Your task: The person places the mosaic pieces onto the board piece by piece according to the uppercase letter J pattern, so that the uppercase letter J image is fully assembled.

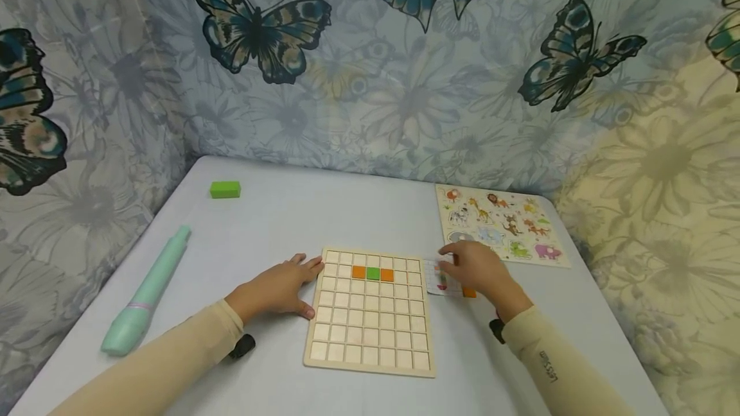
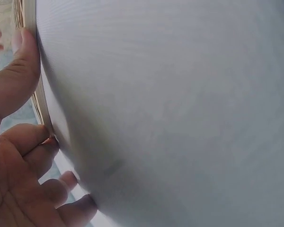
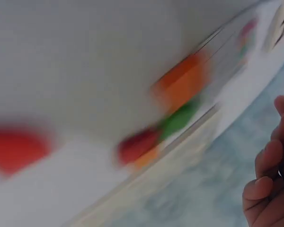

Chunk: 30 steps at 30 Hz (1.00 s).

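A pale wooden grid board [image 1: 370, 321] lies on the white table. Near its top, an orange tile [image 1: 359, 272], a green tile [image 1: 373, 273] and another orange tile [image 1: 387, 275] sit side by side. My left hand [image 1: 280, 287] rests at the board's left edge, thumb and fingertips touching the side. Over a white printed card [image 1: 435, 286] right of the board, my right hand [image 1: 476, 268] reaches with loosely bent fingers and nothing visible in them. An orange block [image 1: 469, 293] lies beneath it. The right wrist view shows blurred blocks: orange [image 3: 184, 80], green [image 3: 180, 118] and red [image 3: 139, 144].
An animal picture board [image 1: 503, 226] lies at the back right. A green block [image 1: 225, 189] stands at the back left, and a long mint-green tapered object [image 1: 153, 294] lies along the left side. Patterned butterfly fabric [image 1: 358, 121] hangs behind the table.
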### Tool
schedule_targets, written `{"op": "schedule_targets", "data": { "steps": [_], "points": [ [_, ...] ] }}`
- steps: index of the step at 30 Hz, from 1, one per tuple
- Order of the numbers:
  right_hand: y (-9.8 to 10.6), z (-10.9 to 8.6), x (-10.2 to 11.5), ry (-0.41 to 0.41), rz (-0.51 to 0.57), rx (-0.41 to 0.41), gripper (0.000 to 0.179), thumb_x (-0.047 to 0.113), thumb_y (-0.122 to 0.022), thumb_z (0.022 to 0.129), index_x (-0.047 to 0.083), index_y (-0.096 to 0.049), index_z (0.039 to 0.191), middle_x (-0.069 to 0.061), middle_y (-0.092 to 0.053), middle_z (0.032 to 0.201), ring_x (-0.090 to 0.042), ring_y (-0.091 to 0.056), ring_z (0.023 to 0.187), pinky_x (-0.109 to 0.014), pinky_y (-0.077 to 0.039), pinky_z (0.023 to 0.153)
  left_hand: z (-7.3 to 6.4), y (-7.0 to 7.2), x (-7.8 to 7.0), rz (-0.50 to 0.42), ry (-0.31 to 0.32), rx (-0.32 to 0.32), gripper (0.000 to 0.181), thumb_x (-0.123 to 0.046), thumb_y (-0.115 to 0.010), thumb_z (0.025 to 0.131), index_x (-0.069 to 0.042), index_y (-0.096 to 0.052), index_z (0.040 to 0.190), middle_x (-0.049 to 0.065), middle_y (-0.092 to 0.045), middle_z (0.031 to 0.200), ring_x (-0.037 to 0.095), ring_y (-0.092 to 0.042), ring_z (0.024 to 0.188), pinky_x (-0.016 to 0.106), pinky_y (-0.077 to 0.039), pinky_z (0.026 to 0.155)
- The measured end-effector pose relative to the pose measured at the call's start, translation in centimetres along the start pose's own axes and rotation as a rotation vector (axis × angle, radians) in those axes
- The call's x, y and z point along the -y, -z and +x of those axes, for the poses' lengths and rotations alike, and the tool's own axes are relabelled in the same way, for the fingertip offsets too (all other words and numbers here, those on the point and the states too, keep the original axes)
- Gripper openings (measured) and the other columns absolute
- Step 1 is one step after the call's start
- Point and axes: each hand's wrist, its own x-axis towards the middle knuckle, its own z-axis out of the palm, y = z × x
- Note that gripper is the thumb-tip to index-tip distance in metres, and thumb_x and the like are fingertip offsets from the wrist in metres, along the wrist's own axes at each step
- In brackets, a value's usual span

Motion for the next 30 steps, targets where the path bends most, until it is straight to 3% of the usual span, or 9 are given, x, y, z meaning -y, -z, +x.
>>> {"op": "schedule_targets", "data": {
  "steps": [5,9,12,17,24,30],
  "points": [
    [1.3,-2.4,-6.8,-0.176,-0.032,0.052,0.030,0.026,-0.071,0.090,0.007,-0.073,0.114,0.000,-0.059,0.078,-0.017,-0.049,0.063,-0.032,-0.042,0.053,-0.3,0.2,0.0,0.018,0.004,0.007,0.101,-0.049,-0.082,0.072,-0.007,-0.037,0.152,0.006,-0.032,0.157,0.039,-0.021,0.143,0.056,-0.028,0.110],
    [1.0,-3.4,-9.4,-0.237,0.047,0.097,0.033,0.032,-0.070,0.091,0.010,-0.073,0.116,-0.003,-0.062,0.088,-0.018,-0.052,0.070,-0.034,-0.045,0.058,-0.3,0.2,0.1,0.028,0.009,0.017,0.101,-0.050,-0.082,0.072,-0.007,-0.036,0.152,0.005,-0.032,0.157,0.039,-0.022,0.143,0.055,-0.029,0.110],
    [0.8,-3.5,-9.9,-0.250,0.097,0.118,0.035,0.037,-0.069,0.091,0.012,-0.073,0.115,-0.006,-0.063,0.095,-0.021,-0.054,0.078,-0.037,-0.047,0.063,-0.3,0.1,0.2,0.017,0.004,0.014,0.102,-0.050,-0.082,0.072,-0.006,-0.036,0.152,0.006,-0.032,0.157,0.040,-0.022,0.143,0.055,-0.029,0.109],
    [0.7,-3.3,-9.9,-0.256,0.073,0.119,0.034,0.035,-0.069,0.092,0.012,-0.074,0.116,-0.008,-0.066,0.099,-0.023,-0.056,0.083,-0.040,-0.048,0.067,-0.1,-0.1,0.3,0.011,-0.003,-0.004,0.102,-0.050,-0.082,0.072,-0.006,-0.036,0.152,0.006,-0.033,0.156,0.040,-0.022,0.143,0.055,-0.029,0.109],
    [0.3,-3.5,-10.2,-0.250,0.059,0.112,0.037,0.032,-0.069,0.092,0.008,-0.071,0.121,-0.004,-0.065,0.093,-0.019,-0.052,0.075,-0.034,-0.045,0.061,-0.1,-0.1,0.2,0.008,-0.004,0.000,0.101,-0.050,-0.082,0.072,-0.006,-0.036,0.152,0.007,-0.032,0.156,0.040,-0.021,0.143,0.056,-0.028,0.110],
    [0.3,-3.8,-10.7,-0.239,0.084,0.085,0.030,0.028,-0.072,0.089,0.008,-0.072,0.112,-0.002,-0.060,0.085,-0.019,-0.051,0.070,-0.034,-0.044,0.060,-0.1,0.1,0.0,0.009,0.018,0.002,0.102,-0.050,-0.082,0.072,-0.009,-0.034,0.153,0.002,-0.030,0.158,0.038,-0.020,0.144,0.054,-0.028,0.110]
  ]
}}
